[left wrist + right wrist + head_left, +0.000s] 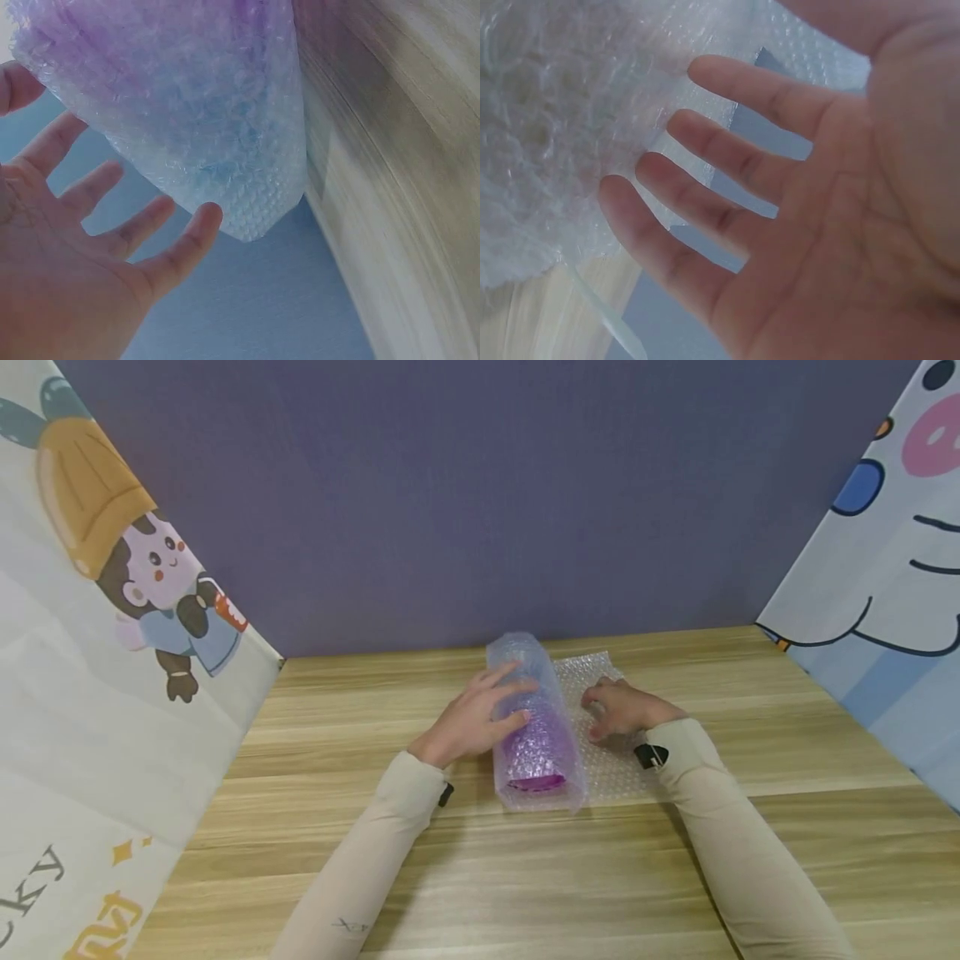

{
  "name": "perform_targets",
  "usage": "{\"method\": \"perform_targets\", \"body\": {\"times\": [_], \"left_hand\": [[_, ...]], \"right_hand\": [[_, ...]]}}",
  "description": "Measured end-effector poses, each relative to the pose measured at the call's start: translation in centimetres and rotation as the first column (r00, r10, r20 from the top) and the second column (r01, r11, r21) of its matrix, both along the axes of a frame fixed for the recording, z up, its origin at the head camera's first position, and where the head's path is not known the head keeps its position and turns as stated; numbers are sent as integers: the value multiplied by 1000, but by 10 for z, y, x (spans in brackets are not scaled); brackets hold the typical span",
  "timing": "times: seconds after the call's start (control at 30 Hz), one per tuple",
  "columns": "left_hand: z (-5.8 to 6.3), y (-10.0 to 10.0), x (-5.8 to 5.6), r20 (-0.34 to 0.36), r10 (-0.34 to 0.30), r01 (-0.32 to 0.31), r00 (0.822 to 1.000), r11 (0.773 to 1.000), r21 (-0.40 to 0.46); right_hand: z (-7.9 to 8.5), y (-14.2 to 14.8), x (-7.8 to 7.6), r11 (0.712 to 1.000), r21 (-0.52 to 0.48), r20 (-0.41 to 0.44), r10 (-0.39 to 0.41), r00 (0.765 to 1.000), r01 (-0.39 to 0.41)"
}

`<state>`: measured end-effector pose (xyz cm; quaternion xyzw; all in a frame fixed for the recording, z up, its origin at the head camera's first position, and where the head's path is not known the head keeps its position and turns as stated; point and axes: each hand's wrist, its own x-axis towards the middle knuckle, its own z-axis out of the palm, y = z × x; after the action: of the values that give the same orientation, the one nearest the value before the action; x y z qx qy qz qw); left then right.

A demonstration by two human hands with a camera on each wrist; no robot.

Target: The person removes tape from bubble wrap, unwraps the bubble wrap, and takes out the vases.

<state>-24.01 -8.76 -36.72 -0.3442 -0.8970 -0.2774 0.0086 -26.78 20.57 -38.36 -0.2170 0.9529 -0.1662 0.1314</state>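
Note:
A purple cylinder-shaped thing (536, 747) lies inside a roll of bubble wrap (517, 653), mid-table; the wrap hides what kind of thing it is. My left hand (474, 717) rests on the roll's left side with fingers spread across it. In the left wrist view those fingers (187, 247) lie along the edge of the cloudy wrap. To the right, an unrolled flap of bubble wrap (611, 781) stretches flat on the table. Over this flap is my right hand (622, 707), fingers slightly bent. Its fingertips (705, 71) meet the wrap in the right wrist view.
The wood-grain table (337, 727) ends at a dark blue-purple panel (480, 502) behind the roll. Printed cartoon sheets stand at the left (82, 710) and right (862, 585). Black bands (651, 755) show at both cuffs.

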Motion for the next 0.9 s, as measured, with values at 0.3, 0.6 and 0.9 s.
{"method": "perform_targets", "body": {"times": [0.3,0.6,0.9], "left_hand": [[1,2,1,-11,-12,11,1000,999,-43],[3,1,1,41,23,-21,999,998,-58],[8,-6,1,117,15,-10,993,999,-49]], "right_hand": [[-1,-3,-1,999,39,19,-28,999,27],[1,-3,1,998,42,30,-47,998,46],[0,-4,1,998,36,25,-45,999,44]]}}
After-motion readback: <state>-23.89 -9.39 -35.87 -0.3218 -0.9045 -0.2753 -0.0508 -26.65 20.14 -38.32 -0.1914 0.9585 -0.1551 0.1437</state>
